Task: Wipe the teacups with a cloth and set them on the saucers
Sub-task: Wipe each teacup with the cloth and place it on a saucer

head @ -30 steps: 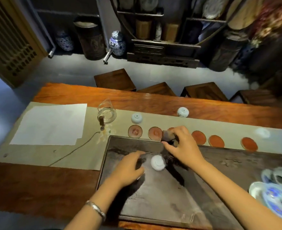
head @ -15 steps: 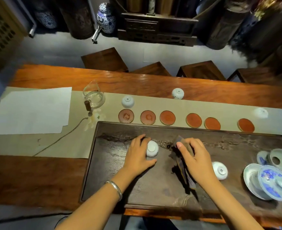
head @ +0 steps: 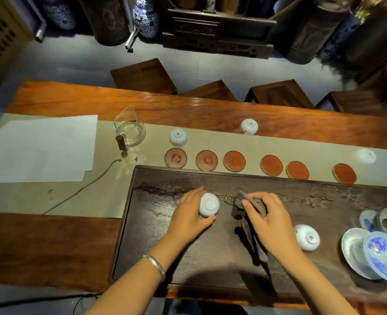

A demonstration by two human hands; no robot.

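My left hand (head: 189, 214) grips a white teacup (head: 208, 205), turned bottom up, over the dark tea tray (head: 156, 223). My right hand (head: 268, 220) holds a dark cloth (head: 254, 206) just right of that cup, a small gap between them. Another upturned teacup (head: 306, 237) lies on the tray beside my right wrist. Three more white cups stand upside down on the runner: one (head: 178, 137) at the left, one (head: 249, 126) in the middle, one (head: 366, 156) at the far right. Several red-brown saucers (head: 234, 161) lie bare in a row behind the tray.
A glass pitcher (head: 130, 133) and white paper sheets (head: 40, 148) sit on the runner at the left. Blue-and-white dishes and lids (head: 376, 251) crowd the tray's right end. Wooden stools (head: 210, 92) stand beyond the table.
My right hand drew back from the saucer row with the cloth. My left hand closed around the upturned cup on the tray. The view tipped downward.
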